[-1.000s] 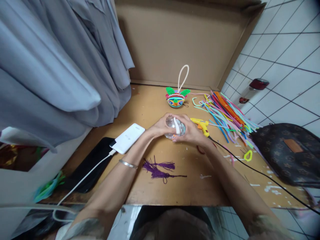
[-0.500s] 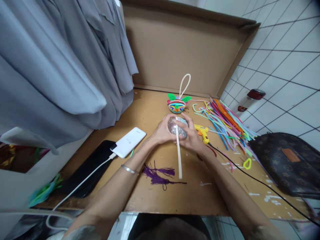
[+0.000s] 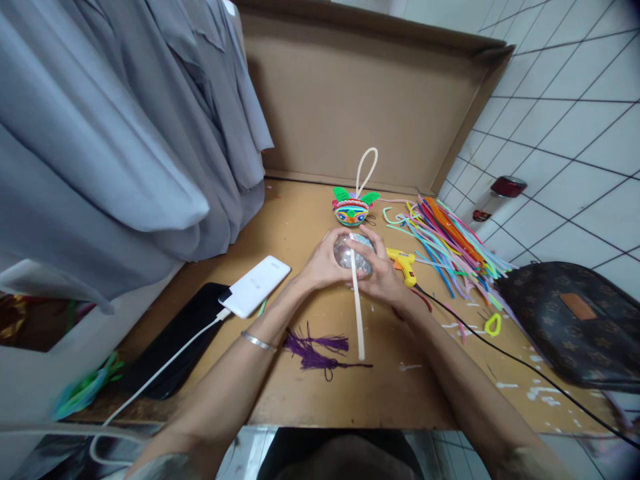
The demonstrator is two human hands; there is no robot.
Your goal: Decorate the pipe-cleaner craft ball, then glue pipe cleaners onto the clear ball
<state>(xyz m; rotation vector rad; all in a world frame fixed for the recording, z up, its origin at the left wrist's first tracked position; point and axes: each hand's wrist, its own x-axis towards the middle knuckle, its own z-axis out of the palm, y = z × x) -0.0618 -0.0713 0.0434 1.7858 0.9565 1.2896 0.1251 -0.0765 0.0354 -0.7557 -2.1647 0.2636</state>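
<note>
Basically, left hand [image 3: 323,263] and right hand [image 3: 384,275] both wrap a clear ball [image 3: 343,255], fingers curved to its width, over mid-table [image 3: 400,400]; can't tell if it touches the wood. Right thumb lies across a white strip [image 3: 358,317] on it, free end pointing nearward beside purple tassels [image 3: 313,348]. Glue gun [image 3: 406,265] just right, animal-head ornament [image 3: 351,213] beyond, fuzzy stems [image 3: 453,233] farther right.

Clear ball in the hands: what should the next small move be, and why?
Probably smooth the white strip further down the clear ball with the right hand, while the left hand steadies it: the right thumb is at the strip's upper part, and its lower length sticks out past the ball.
</note>
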